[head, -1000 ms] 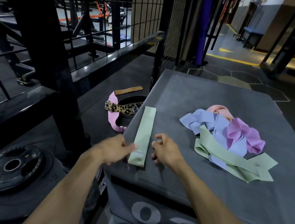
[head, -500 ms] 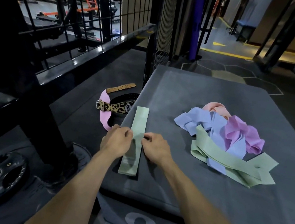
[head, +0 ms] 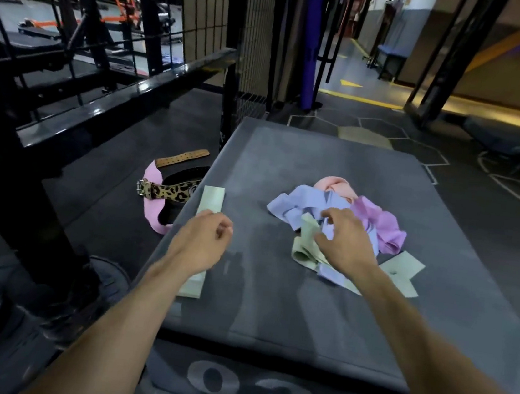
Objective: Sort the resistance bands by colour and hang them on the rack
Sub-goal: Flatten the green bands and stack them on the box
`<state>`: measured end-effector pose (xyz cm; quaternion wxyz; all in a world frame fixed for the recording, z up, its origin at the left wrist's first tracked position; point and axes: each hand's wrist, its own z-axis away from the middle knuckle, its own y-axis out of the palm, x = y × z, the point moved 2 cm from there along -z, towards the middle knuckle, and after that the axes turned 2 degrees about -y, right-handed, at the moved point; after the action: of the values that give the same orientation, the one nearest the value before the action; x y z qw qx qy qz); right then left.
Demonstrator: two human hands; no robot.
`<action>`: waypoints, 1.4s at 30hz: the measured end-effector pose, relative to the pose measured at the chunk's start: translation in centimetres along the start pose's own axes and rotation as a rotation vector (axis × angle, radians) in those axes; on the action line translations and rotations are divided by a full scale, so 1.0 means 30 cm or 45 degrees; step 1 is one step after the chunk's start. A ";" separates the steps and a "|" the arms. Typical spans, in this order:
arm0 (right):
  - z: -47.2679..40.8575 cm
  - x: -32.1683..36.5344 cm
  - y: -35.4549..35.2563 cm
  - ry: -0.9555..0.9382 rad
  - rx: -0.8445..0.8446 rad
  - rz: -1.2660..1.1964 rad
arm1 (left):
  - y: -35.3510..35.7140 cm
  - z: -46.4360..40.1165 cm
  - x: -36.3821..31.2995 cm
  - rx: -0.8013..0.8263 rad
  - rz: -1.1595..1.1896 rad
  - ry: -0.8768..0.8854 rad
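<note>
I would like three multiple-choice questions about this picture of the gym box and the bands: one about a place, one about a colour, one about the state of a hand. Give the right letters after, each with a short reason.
1. Where does the flattened green band lie?
A. near the box's left edge
B. on the floor
C. on the rack

2. Which colour is the band at the far side of the pile?
A. black
B. peach
C. red

3. What is the right hand doing?
A. hanging at the side
B. lifting a weight plate
C. reaching onto the pile

Answers: 1 A, it lies flat along the grey box top's left side. 2 B, the peach band shows behind the lilac. 3 C, its fingers are over the tangled bands.
</note>
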<state>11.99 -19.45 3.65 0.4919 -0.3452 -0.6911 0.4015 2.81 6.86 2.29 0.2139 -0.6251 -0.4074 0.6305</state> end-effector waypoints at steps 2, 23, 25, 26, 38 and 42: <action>-0.008 -0.076 0.009 0.080 0.099 0.151 | 0.021 0.015 -0.063 0.045 0.002 0.078; 0.129 0.170 -0.256 -0.138 -0.024 -1.181 | 0.008 0.101 -0.302 -0.119 0.344 0.518; 0.153 0.193 -0.258 -0.009 0.186 -1.363 | -0.001 0.126 -0.341 -0.146 0.371 0.601; 0.162 0.199 -0.250 0.023 0.280 -1.384 | -0.004 0.137 -0.352 -0.164 0.412 0.612; 0.213 0.118 -0.126 -0.416 0.550 -0.407 | -0.068 0.146 -0.250 0.335 0.479 0.080; 0.190 0.051 -0.122 -0.268 0.448 -0.661 | -0.061 0.196 -0.214 0.932 0.568 -0.190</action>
<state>5.80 -20.96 6.43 0.5559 -0.0238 -0.7230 0.4095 -2.49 1.45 6.99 0.2500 -0.5335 -0.0261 0.8076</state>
